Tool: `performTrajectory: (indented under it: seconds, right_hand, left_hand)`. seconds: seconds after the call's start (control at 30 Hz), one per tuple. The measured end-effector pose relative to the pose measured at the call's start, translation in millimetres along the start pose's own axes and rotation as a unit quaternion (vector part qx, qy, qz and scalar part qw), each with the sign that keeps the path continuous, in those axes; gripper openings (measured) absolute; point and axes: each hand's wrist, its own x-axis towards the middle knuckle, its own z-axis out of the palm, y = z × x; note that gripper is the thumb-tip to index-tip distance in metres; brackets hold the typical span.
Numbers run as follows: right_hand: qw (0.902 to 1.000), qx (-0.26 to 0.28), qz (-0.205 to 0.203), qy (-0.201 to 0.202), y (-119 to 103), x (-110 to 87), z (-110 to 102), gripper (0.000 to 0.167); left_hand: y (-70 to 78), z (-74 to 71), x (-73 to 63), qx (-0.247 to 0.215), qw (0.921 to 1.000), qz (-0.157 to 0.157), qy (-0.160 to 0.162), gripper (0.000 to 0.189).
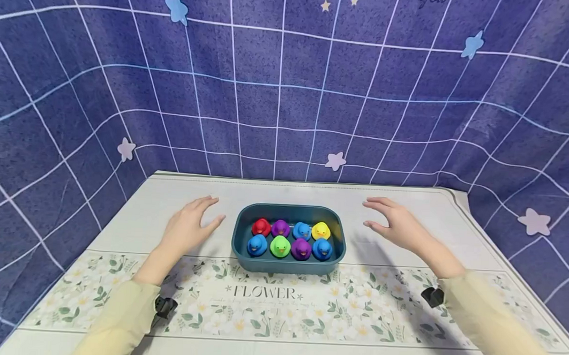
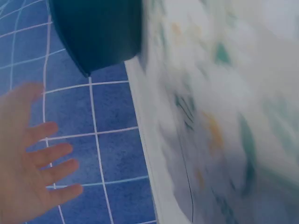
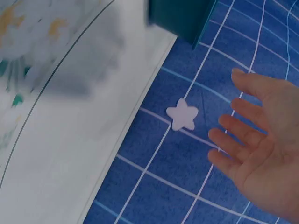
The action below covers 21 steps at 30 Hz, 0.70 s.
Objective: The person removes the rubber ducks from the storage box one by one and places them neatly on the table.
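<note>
A dark teal bin (image 1: 287, 266) stands on the table with several small rubber ducks inside, in two rows. The back row has a red duck (image 1: 261, 227), a purple one, a blue one and a yellow duck (image 1: 321, 231). In front are blue ducks, a green duck (image 1: 280, 246) and a purple duck (image 1: 301, 249). My left hand (image 1: 188, 226) hovers left of the bin, fingers spread and holding nothing. On the other side my right hand (image 1: 398, 223) is likewise held apart from the bin, its fingers loosely extended. Both wrist views show the bin's outer wall (image 2: 100, 32) beyond the hand.
A white table cover (image 1: 182, 193) with a printed flower band (image 1: 278, 306) lies under everything. Behind and at both sides hangs a blue curtain (image 1: 288, 108) with grid lines and stars. Each sleeve has a dark wrist camera (image 1: 165, 306) at the cuff.
</note>
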Motion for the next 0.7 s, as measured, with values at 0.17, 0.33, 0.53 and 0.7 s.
performTrajectory:
  seconds: [0.17,0.33,0.53,0.7]
  right_hand:
    - [0.9999,0.013,-0.01,-0.002,-9,9.8,8,0.041]
    - [0.9998,0.015,-0.013,-0.007,-18,18.4,16,0.038]
    - [0.9989,0.036,-0.01,-0.027,-27,29.6,27,0.04]
    - [0.9974,0.046,-0.01,-0.054,-34,38.4,39,0.042]
  left_hand:
    - [2.6,3.2,4.7,-0.073,0.997,-0.024,-0.012,0.045]
    - [5.8,9.9,9.5,-0.119,0.9921,-0.037,-0.009,0.042]
    - [10.4,18.1,16.8,-0.173,0.9834,-0.054,0.001,0.037]
    - [15.1,26.0,22.0,-0.206,0.9767,-0.059,-0.003,0.036]
